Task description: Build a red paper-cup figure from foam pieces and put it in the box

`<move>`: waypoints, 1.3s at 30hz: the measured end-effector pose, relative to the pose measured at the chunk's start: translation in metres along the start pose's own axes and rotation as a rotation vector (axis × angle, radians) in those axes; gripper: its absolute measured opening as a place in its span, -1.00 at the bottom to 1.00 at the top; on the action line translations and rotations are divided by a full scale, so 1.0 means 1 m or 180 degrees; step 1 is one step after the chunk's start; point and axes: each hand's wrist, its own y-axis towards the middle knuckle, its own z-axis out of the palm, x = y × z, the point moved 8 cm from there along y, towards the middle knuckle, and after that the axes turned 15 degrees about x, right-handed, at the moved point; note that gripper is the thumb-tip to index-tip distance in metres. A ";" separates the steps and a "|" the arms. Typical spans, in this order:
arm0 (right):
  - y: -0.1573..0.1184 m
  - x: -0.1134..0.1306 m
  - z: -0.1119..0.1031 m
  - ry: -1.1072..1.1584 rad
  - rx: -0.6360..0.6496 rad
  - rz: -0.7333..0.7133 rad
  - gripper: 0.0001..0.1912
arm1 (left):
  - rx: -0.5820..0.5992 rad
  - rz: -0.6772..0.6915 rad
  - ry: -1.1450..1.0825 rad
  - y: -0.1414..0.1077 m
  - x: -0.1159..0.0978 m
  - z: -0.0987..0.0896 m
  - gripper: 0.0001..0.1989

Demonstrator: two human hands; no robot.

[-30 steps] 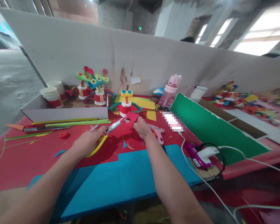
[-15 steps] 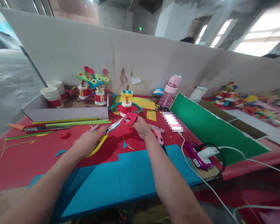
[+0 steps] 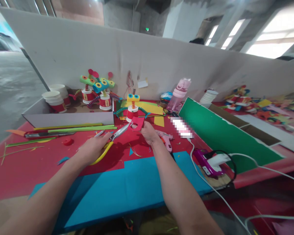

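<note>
My left hand point(image 3: 94, 148) is closed round the yellow handles of a pair of scissors point(image 3: 121, 131), whose metal blades point up and to the right. The blade tips meet the left edge of a small red piece of paper point(image 3: 138, 125), which has a notch cut into it. My right hand point(image 3: 148, 133) pinches that paper at its right side. Just behind stands a paper-cup figure point(image 3: 132, 113) with a yellow head, blue eyes and green coiled arms. A pink glue gun point(image 3: 165, 139) lies to the right of my right hand.
Several finished cup figures point(image 3: 105, 101) and stacked paper cups point(image 3: 54, 101) stand in a white-walled tray at the back left. A pink bottle point(image 3: 179, 94), a green board point(image 3: 218, 137) and a purple power strip point(image 3: 208, 164) with white cables are to the right. Blue paper point(image 3: 100, 192) covers the front edge.
The red paper has turned slightly in my right hand, at the blade tips. Both hands stay in nearly the same place.
</note>
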 end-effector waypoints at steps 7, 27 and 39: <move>0.000 0.002 0.002 -0.0203 -0.0011 0.0042 -0.61 | -0.0045 0.0015 0.0092 0.001 0.000 0.001 -0.61; 0.000 0.001 0.003 -0.0017 0.0103 -0.0023 -0.63 | -0.0105 0.0078 0.0045 0.000 0.002 0.002 -0.64; 0.000 -0.001 0.002 -0.0339 0.0160 0.0051 -0.66 | 0.0013 -0.0034 0.0200 -0.001 -0.003 -0.003 -0.63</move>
